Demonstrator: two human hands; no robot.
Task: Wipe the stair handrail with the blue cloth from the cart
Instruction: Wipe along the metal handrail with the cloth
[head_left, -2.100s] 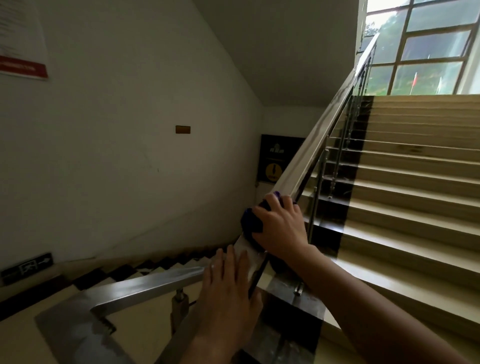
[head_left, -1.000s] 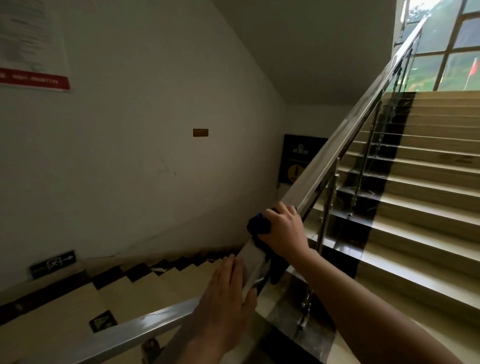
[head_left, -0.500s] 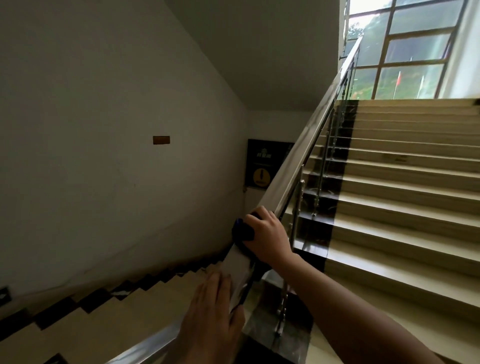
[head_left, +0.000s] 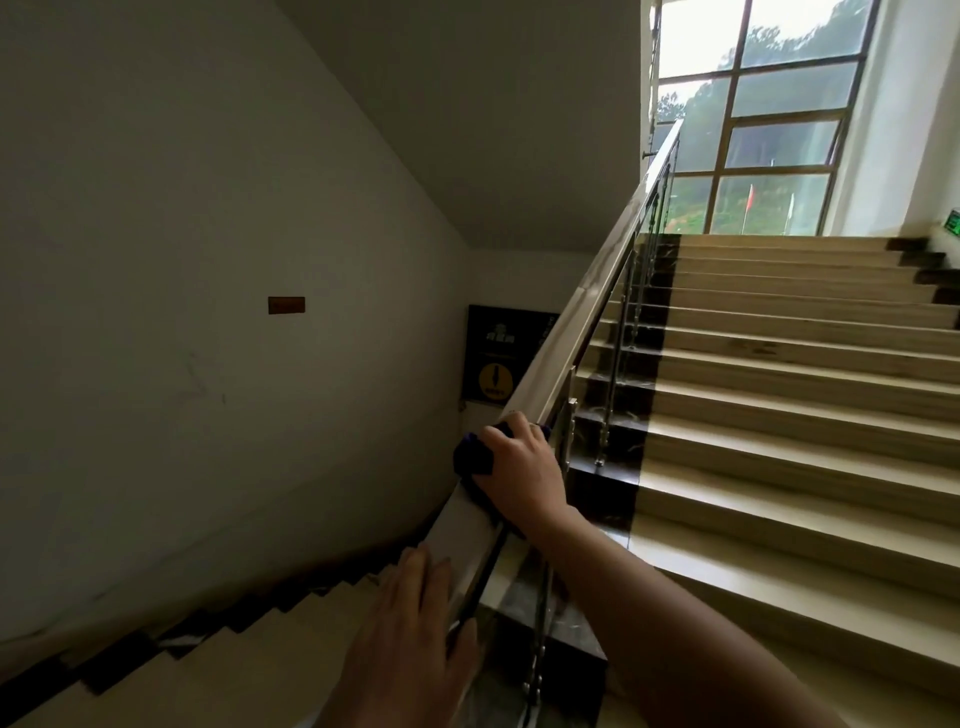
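We note the right hand (head_left: 524, 475) curled over the blue cloth (head_left: 471, 457), pressing it onto the handrail (head_left: 597, 291); the cloth bulges out on the grip's wall side. Just down-rail from that grip, the left hand (head_left: 410, 654) lies flat on the rail, fingers straight, holding nothing.

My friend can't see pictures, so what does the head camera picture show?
A person's right hand holds a blue cloth on a shiny stair handrail. Their left hand rests flat on it lower down; steps climb to a window.
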